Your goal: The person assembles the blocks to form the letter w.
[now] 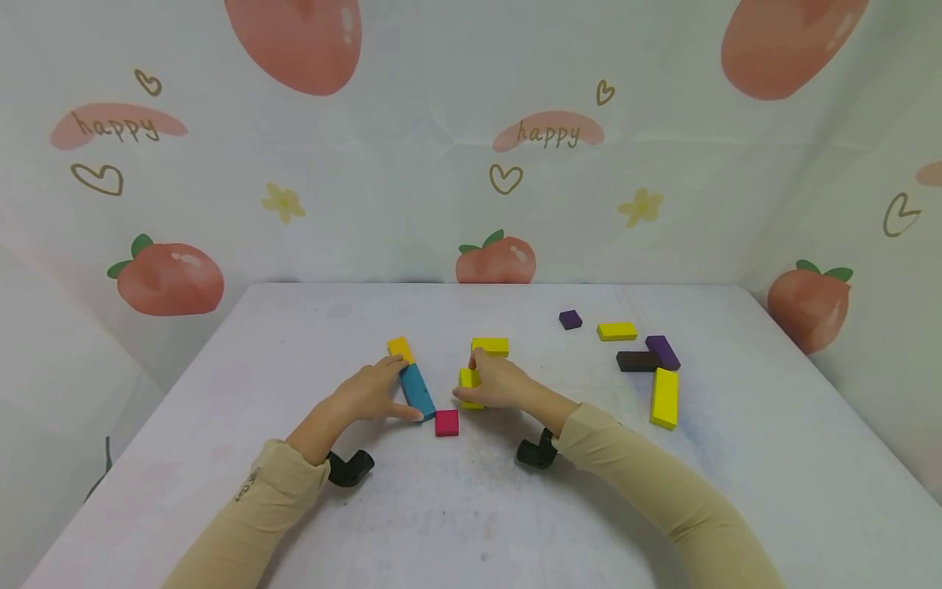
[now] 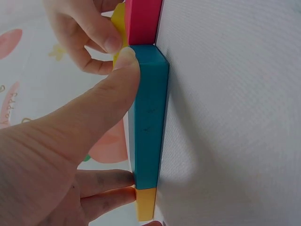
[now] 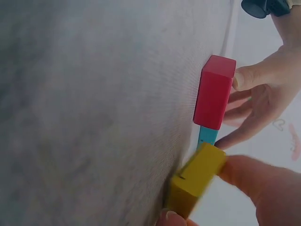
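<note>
A yellow block (image 3: 195, 176) is pinched between the thumb and fingers of my right hand (image 1: 504, 383), close over the table. My left hand (image 1: 371, 393) is spread along a long blue block (image 2: 151, 122). Its thumb (image 2: 110, 89) touches the blue block's near end, while two fingertips rest by the seam with an orange block (image 1: 400, 349). Blue and orange lie end to end in a slanted line. A red block (image 3: 216, 92) sits at the blue block's near corner, between the two hands. Just beyond my right hand lies another yellow block (image 1: 491, 346).
On the right of the white table (image 1: 471, 515) lie a small purple block (image 1: 570, 320), a yellow block (image 1: 616, 331), a dark brown block (image 1: 637, 361), a longer purple block (image 1: 664, 352) and a long yellow block (image 1: 665, 399). A printed curtain (image 1: 397, 164) hangs behind.
</note>
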Action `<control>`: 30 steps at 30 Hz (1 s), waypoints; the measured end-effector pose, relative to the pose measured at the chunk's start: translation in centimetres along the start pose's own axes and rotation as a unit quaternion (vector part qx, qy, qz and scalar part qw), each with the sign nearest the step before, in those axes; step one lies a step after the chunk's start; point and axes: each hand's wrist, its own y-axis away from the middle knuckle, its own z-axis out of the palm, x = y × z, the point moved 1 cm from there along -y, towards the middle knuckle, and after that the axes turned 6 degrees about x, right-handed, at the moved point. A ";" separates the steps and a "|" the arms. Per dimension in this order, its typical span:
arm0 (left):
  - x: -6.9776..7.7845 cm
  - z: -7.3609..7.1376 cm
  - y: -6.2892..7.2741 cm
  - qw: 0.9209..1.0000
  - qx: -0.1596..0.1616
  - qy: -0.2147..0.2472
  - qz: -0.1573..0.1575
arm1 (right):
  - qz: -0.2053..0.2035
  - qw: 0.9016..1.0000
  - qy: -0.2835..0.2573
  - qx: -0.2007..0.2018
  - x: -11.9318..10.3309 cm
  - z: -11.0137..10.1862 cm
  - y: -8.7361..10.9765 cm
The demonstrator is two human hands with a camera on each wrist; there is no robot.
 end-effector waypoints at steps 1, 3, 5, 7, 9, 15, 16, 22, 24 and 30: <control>0.0 0.0 0.0 1.000 0.000 0.000 0.001 | 0.002 1.000 0.002 -0.001 0.0 0.0 0.0; 0.0 0.0 0.0 1.000 0.000 0.000 0.001 | 0.007 1.000 0.005 -0.003 0.0 0.0 0.0; 0.0 0.0 0.0 1.000 0.000 0.001 0.001 | 0.012 1.000 0.004 -0.006 0.1 -0.1 0.1; 0.0 0.0 0.0 1.000 0.000 0.001 0.002 | 0.008 1.000 -0.002 -0.008 0.3 -0.3 0.2; 0.0 0.0 0.0 1.000 0.000 0.001 0.002 | -0.011 1.000 -0.008 -0.009 0.5 -0.6 0.3; 0.1 -0.1 0.1 1.000 0.002 0.000 0.007 | -0.111 0.993 -0.030 -0.023 1.4 -1.6 0.7; 0.1 -0.1 0.1 1.000 0.001 0.000 0.006 | -0.123 0.991 -0.036 -0.028 1.5 -1.7 0.7; 0.1 -0.1 0.1 1.000 0.000 0.000 0.003 | -0.144 0.987 -0.049 -0.050 1.8 -1.7 0.6; 0.1 -0.1 0.1 1.000 0.000 0.000 0.001 | -0.144 0.987 -0.049 -0.050 1.8 -1.6 0.6; 0.1 -0.1 0.0 1.000 -0.001 0.002 -0.005 | -0.140 0.988 -0.045 -0.039 1.7 -1.4 0.6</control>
